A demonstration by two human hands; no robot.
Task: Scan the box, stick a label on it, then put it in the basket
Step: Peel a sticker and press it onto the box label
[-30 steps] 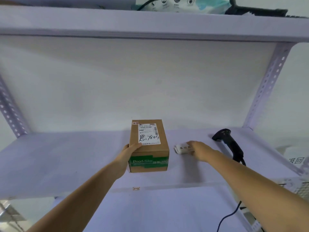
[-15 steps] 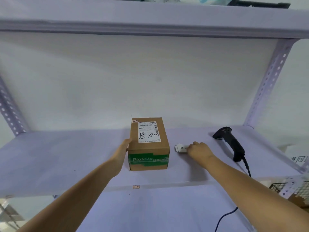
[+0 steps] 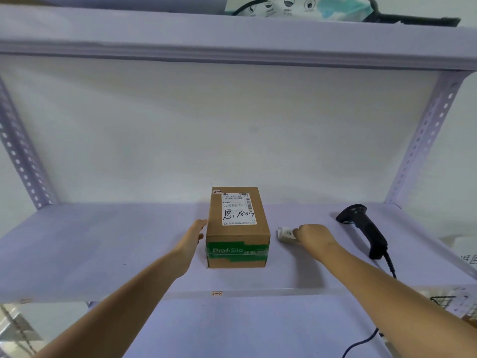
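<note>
A brown cardboard box (image 3: 237,244) with green tape and a white shipping label on top stands on the middle shelf (image 3: 103,254). My left hand (image 3: 192,237) lies flat against the box's left side, fingers straight. My right hand (image 3: 311,237) rests on a small white label roll (image 3: 285,233) just right of the box, fingers curled on it. A black handheld scanner (image 3: 361,226) lies on the shelf further right, its cable hanging off the front edge.
The shelf's perforated uprights (image 3: 426,135) stand at both sides. An upper shelf (image 3: 232,40) carries packets and a dark tool. A wire basket (image 3: 454,303) shows at the lower right edge. A lower shelf surface (image 3: 245,329) lies under my arms.
My left hand slid from gripping the box's front left corner to lying flat along its left side. My right hand stayed on the label roll.
</note>
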